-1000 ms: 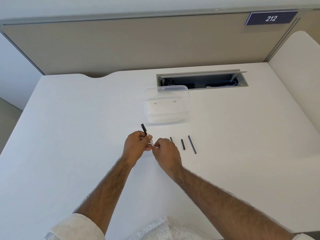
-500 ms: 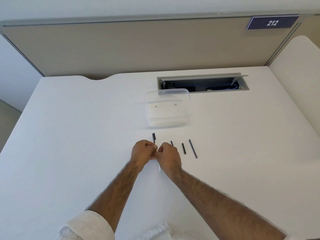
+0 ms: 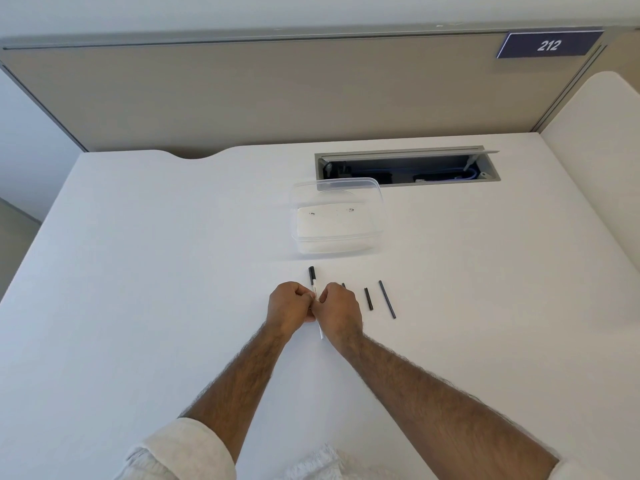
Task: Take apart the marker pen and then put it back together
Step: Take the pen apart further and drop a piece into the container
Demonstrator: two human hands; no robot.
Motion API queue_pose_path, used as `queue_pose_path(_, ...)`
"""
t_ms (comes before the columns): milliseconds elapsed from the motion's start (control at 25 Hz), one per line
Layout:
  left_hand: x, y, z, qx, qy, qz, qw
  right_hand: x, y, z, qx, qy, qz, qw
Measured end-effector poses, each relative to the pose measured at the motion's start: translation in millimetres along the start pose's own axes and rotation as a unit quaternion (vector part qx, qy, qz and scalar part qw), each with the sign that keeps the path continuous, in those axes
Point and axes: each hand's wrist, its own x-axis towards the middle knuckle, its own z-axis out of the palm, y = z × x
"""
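Observation:
A white marker barrel (image 3: 314,287) with a black far end runs between my two hands, pointing away from me; its near end shows below them. My left hand (image 3: 290,308) and my right hand (image 3: 340,312) both grip its middle, knuckles nearly touching. Three black marker parts lie on the white desk to the right: a small piece (image 3: 343,285) partly hidden behind my right hand, a short black piece (image 3: 368,298), and a long thin black rod (image 3: 387,299).
A clear plastic container (image 3: 337,216) stands beyond the hands. Behind it an open cable hatch (image 3: 407,167) is sunk into the desk. A beige partition closes the far edge, with a sign reading 212 at the upper right.
The barrel has turned from slanting left to pointing nearly straight away, and both hands have closed in tighter around its middle. The loose parts have not moved.

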Motion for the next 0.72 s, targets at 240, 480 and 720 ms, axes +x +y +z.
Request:
queue_pose_path(240, -1.8, -0.1, -2.6, 0.083, -0.008, 0.027, 0.996, 0.5, 2.1, -0.7, -0.029, -0.001, -0.015, 0.999)
queue_pose_path(480, -2.4, -5.1, -12.3, 0.131, 0.006, 0.038, 0.991, 0.0, 0.8, -1.6, -0.048, -0.006, -0.022, 0.999)
queue_pose_path(720, -7.4, -4.7, -12.1, 0.183, 0.007, 0.067, 0.981, -1.9, 0.9, -3.4, -0.039, -0.007, -0.029, 0.999)
